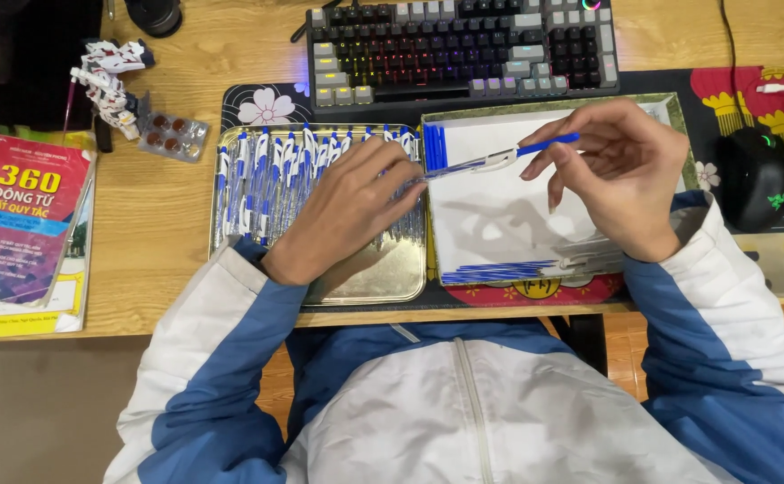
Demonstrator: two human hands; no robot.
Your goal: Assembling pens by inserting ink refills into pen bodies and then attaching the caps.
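My left hand (351, 211) and my right hand (620, 175) hold one blue-and-clear ballpoint pen (499, 159) between them, above the seam of two trays. The left fingers grip the clear barrel end; the right fingertips pinch the blue end. Under my left hand lies a metal tray (365, 282) with several blue-and-white pens in a row (271, 175). Under the right hand is a white-lined box (499, 220) with blue pen parts at its top left (434, 146) and along its front (499, 269).
A backlit keyboard (463, 45) sits behind the trays on a patterned desk mat (262, 103). A black mouse (755, 179) is at the right. A book (20, 215), a small white robot figure (109, 81) and a pill blister pack (172, 136) lie at the left.
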